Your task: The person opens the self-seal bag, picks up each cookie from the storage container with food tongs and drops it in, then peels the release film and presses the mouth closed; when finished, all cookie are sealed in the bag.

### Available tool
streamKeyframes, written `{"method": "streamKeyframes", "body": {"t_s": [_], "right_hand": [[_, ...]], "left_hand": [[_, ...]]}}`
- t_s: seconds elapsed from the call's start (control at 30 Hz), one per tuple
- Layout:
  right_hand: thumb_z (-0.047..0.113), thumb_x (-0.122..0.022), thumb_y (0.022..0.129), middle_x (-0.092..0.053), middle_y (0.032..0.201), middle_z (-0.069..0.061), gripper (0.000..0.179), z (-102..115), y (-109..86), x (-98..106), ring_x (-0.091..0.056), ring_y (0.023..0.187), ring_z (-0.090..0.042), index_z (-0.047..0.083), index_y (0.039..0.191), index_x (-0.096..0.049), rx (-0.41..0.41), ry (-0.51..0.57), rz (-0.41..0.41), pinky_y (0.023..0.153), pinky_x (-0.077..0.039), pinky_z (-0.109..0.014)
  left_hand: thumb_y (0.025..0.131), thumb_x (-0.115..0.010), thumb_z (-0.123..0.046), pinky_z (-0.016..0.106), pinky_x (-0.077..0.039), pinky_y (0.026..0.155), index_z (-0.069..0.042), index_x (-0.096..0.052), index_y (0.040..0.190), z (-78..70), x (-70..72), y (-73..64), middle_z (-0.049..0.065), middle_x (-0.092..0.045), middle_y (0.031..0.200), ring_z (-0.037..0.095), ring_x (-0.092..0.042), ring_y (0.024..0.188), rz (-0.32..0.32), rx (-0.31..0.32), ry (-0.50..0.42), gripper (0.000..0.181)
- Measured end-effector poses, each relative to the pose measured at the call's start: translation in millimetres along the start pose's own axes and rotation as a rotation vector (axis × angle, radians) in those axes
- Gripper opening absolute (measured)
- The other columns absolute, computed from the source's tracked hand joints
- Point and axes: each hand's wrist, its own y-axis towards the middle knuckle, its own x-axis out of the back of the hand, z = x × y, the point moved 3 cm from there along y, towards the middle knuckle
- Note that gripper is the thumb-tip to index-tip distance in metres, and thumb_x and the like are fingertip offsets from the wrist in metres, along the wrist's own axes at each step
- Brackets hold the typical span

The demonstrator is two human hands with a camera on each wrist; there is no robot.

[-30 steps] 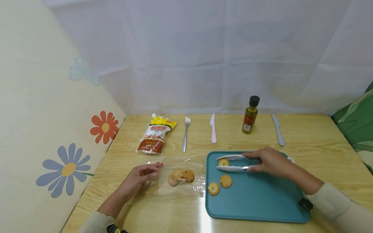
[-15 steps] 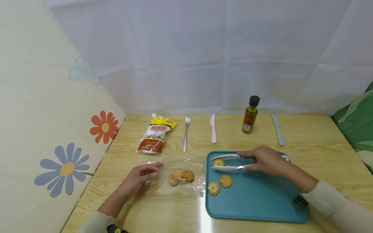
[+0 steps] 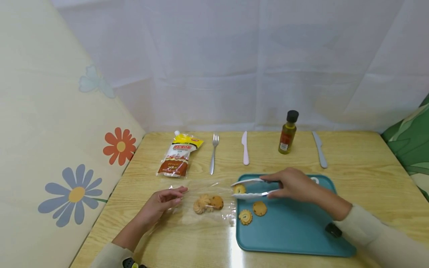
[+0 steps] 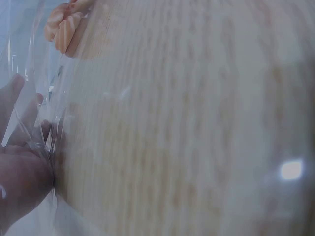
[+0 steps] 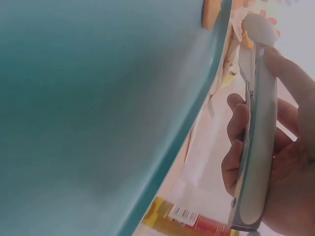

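A wood-grain table (image 3: 191,242) bore everything. On it lay a teal tray (image 3: 295,230), and just left of the tray a clear plastic bag (image 3: 212,219) lay flat, its long side running left to right. The right hand (image 3: 292,185) gripped a pair of tongs (image 3: 253,195), fingers wrapped around the handle. The left hand (image 3: 164,203) was at the bag's left end, against the film; the hazy wrist view did not show whether its fingers pinched it. The tongs pointed left along the bag's long axis, so the gripped cookie (image 3: 239,189) between their tips sat at the tray's left rim, just beside the bag's right end, with the right hand nearer to it. The bagged cookies (image 3: 199,207) lay further left and slightly closer to the person; two loose cookies (image 3: 259,208) lay on the tray, also closer in.
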Motion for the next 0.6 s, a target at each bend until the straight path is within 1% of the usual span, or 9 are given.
{"method": "streamKeyframes", "body": {"t_s": [0.17, 0.33, 0.5, 0.6], "right_hand": [[0.041, -0.081, 0.089, -0.054, 0.063, 0.013, 0.057, 8.8, 9.5, -3.8, -0.043, 0.054, 0.0, 0.018, 0.139, -0.067, 0.054, 0.007, 0.004, 0.051, -0.037, -0.023], [0.039, -0.082, 0.088, -0.057, 0.064, 0.014, 0.056, 17.2, 18.9, -10.6, -0.045, 0.055, 0.001, 0.019, 0.138, -0.068, 0.077, -0.007, 0.016, 0.051, -0.038, -0.022], [0.037, -0.083, 0.088, -0.061, 0.068, 0.014, 0.056, 25.0, 28.3, -17.2, -0.047, 0.057, 0.001, 0.019, 0.139, -0.068, 0.09, -0.016, 0.028, 0.051, -0.04, -0.021], [0.036, -0.083, 0.088, -0.063, 0.07, 0.013, 0.056, 30.6, 33.5, -19.6, -0.048, 0.057, 0.002, 0.018, 0.138, -0.068, 0.114, -0.019, 0.024, 0.052, -0.041, -0.021]], "left_hand": [[0.1, -0.07, -0.017, 0.014, -0.045, 0.102, 0.008, -0.066, 0.124, -0.5, 0.2, -0.5, 0.018, -0.051, 0.154, -0.004, -0.052, 0.131, -0.003, 0.002, 0.016, 0.035], [0.099, -0.07, -0.017, 0.014, -0.045, 0.102, 0.008, -0.066, 0.124, 0.1, 0.3, -0.6, 0.018, -0.051, 0.154, -0.003, -0.051, 0.132, -0.006, -0.001, 0.024, 0.035], [0.099, -0.07, -0.017, 0.014, -0.045, 0.102, 0.008, -0.066, 0.123, 0.1, 0.2, -0.6, 0.018, -0.051, 0.154, -0.004, -0.051, 0.132, -0.008, -0.006, 0.019, 0.035], [0.099, -0.07, -0.016, 0.014, -0.045, 0.102, 0.009, -0.066, 0.123, 0.1, 0.2, 0.0, 0.019, -0.051, 0.154, -0.005, -0.052, 0.13, -0.006, -0.014, 0.017, 0.035]]}}
